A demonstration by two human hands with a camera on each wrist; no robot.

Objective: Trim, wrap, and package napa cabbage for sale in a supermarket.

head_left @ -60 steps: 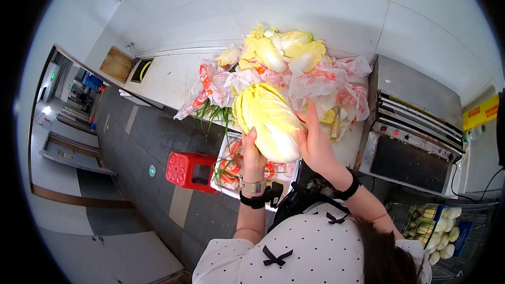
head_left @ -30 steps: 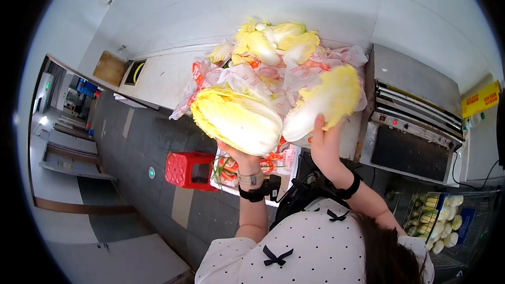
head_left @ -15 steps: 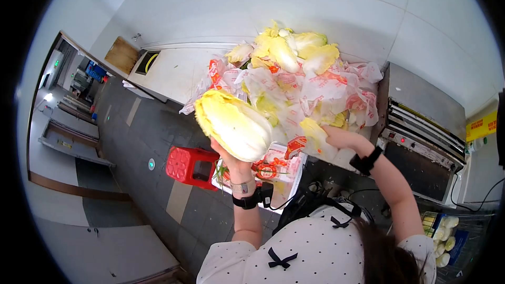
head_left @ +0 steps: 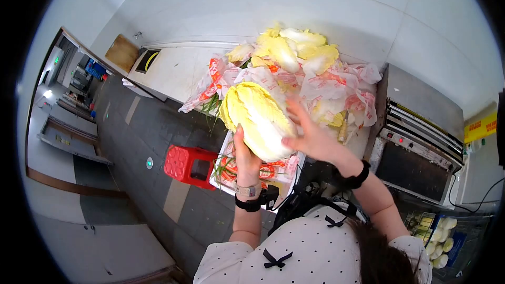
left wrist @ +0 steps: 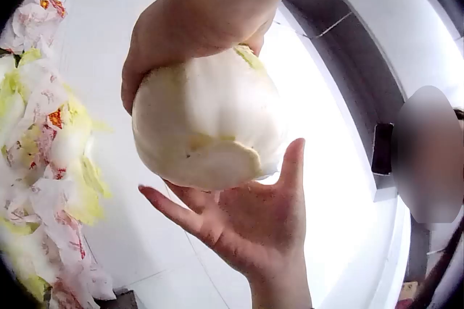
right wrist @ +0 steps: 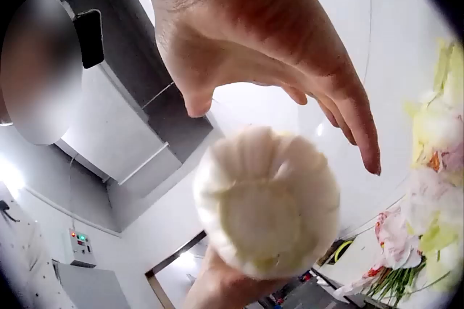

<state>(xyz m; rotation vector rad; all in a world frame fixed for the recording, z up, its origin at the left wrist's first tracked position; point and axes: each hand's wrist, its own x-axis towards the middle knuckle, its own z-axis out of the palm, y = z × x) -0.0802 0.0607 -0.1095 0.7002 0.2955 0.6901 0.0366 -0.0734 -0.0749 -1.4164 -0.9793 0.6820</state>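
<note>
A head of napa cabbage (head_left: 258, 121), yellow at the leaf tips and white at the base, is held up in front of the counter. My left hand (head_left: 248, 155) grips it from below and the side, its thumb lying along the leaves. The right hand (head_left: 315, 139) is beside the base, fingers spread and thumb near the white end. From the left wrist, the cabbage base (left wrist: 210, 128) shows between the gripping left hand (left wrist: 196, 26) and the extended right hand (left wrist: 246, 222). The right wrist view shows the round cut stem end (right wrist: 264, 222) under the right hand (right wrist: 268, 48).
Loose cabbage leaves (head_left: 284, 52) lie against the wall on crumpled printed plastic bags (head_left: 331, 87). A knife handle (head_left: 342, 131) lies on the counter. Nearby are a white box (head_left: 227, 183), a red stool (head_left: 184, 165), a metal appliance (head_left: 421, 126) and a cabbage-filled cart (head_left: 439, 242).
The right hand pulled a leaf from the cabbage, carried it right over the counter, and is now back at the base without it. The left hand has kept hold of the cabbage.
</note>
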